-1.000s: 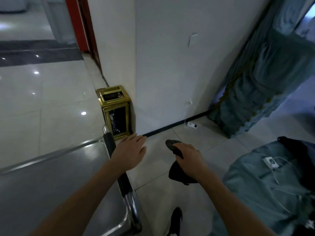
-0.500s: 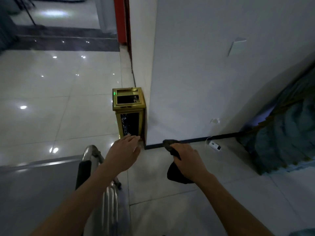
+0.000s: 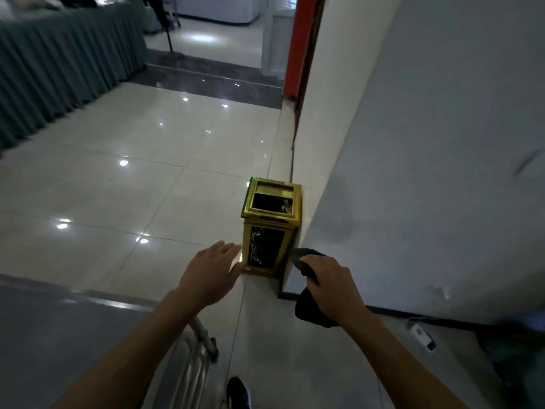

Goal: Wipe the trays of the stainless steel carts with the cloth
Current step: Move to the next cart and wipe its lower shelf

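The stainless steel cart's top tray [image 3: 59, 335] fills the lower left, with its tubular handle [image 3: 197, 343] at the right end. My left hand [image 3: 211, 274] hovers above the handle with straight fingers, palm down, holding nothing. My right hand [image 3: 333, 286] grips a dark cloth [image 3: 309, 309] that hangs below the fist, out over the floor to the right of the cart.
A gold-framed waste bin [image 3: 269, 228] stands against the white wall corner [image 3: 383, 172] just ahead. Glossy tiled floor [image 3: 132, 172] stretches left toward a skirted table [image 3: 59, 63]. A small white device [image 3: 423, 336] on a cable lies at the wall base. My shoe [image 3: 239, 392] shows at the bottom.
The view has swung left and forward: the bin and wall corner are now nearer and more central. My left hand has lifted off the cart handle. The cloth stays in my right hand.
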`<state>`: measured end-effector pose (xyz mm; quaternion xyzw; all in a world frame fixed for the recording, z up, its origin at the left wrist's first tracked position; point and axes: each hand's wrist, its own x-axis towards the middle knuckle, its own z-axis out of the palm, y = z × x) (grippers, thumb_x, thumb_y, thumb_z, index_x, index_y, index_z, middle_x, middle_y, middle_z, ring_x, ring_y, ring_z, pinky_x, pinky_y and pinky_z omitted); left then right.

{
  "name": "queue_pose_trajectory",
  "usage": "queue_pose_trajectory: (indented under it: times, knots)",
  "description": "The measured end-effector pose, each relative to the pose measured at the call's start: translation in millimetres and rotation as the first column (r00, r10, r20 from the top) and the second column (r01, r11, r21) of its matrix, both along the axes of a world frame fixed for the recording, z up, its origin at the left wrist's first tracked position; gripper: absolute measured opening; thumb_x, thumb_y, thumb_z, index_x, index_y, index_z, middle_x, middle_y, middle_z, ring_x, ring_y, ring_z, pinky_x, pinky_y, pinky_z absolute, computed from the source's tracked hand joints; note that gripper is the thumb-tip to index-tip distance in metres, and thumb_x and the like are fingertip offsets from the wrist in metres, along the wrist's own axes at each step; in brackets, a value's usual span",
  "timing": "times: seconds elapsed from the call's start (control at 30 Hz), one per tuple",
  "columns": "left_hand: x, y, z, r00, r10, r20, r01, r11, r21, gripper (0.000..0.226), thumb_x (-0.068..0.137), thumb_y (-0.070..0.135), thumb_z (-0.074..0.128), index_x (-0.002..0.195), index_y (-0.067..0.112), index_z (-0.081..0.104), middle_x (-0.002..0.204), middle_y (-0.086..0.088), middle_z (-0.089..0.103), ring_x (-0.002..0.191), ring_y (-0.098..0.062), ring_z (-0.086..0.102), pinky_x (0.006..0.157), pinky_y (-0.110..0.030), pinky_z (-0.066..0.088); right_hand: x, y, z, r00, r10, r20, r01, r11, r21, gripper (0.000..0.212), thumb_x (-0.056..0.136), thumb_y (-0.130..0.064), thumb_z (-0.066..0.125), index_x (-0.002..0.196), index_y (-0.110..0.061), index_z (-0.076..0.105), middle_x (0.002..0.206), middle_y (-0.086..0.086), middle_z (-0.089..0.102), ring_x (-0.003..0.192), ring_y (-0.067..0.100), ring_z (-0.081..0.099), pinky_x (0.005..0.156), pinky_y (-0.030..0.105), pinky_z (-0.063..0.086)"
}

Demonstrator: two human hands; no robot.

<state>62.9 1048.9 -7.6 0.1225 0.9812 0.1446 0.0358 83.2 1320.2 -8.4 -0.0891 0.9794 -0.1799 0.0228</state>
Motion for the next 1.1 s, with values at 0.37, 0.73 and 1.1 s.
queue_pose_trajectory:
  times: [0.37, 0.73, 1.1]
  knots:
    - [-136, -47, 17, 0.987, 0.160, -0.033, -0.160, 0.987, 0.018, 0.051, 0.102, 0.041, 0.039, 0.149, 0.021, 0.036, 0.153, 0.001, 0.041, 0.144, -0.017, 0.031, 0.115, -0.038, 0.032, -166, -50, 20, 0.979, 0.198, -0.051, -0.197, 0.980, 0.025, 0.040, 0.098, -0.018, 0.056, 0.137, -0.027, 0.054, 0.138, -0.004, 0.058, 0.130, 0.018, 0.049, 0.103, 0.045, 0.045]
    - [-255, -99, 5, 0.932, 0.363, 0.017, -0.361, 0.931, -0.058, 0.049, 0.103, 0.040, 0.039, 0.147, 0.019, 0.040, 0.150, 0.001, 0.044, 0.139, -0.018, 0.037, 0.109, -0.036, 0.036, -346, -119, -2, 0.940, 0.339, -0.043, -0.340, 0.940, -0.015, 0.042, 0.096, -0.017, 0.058, 0.138, -0.025, 0.055, 0.140, -0.004, 0.058, 0.132, 0.020, 0.049, 0.105, 0.047, 0.043]
    - [-317, -157, -9, 0.780, 0.617, 0.099, -0.611, 0.787, -0.085, 0.050, 0.103, 0.041, 0.037, 0.149, 0.021, 0.037, 0.153, 0.001, 0.041, 0.143, -0.018, 0.032, 0.112, -0.036, 0.031, -478, -202, -10, 0.897, 0.442, 0.021, -0.431, 0.882, -0.189, 0.039, 0.099, -0.012, 0.054, 0.137, -0.020, 0.058, 0.135, 0.003, 0.061, 0.123, 0.029, 0.056, 0.100, 0.053, 0.046]
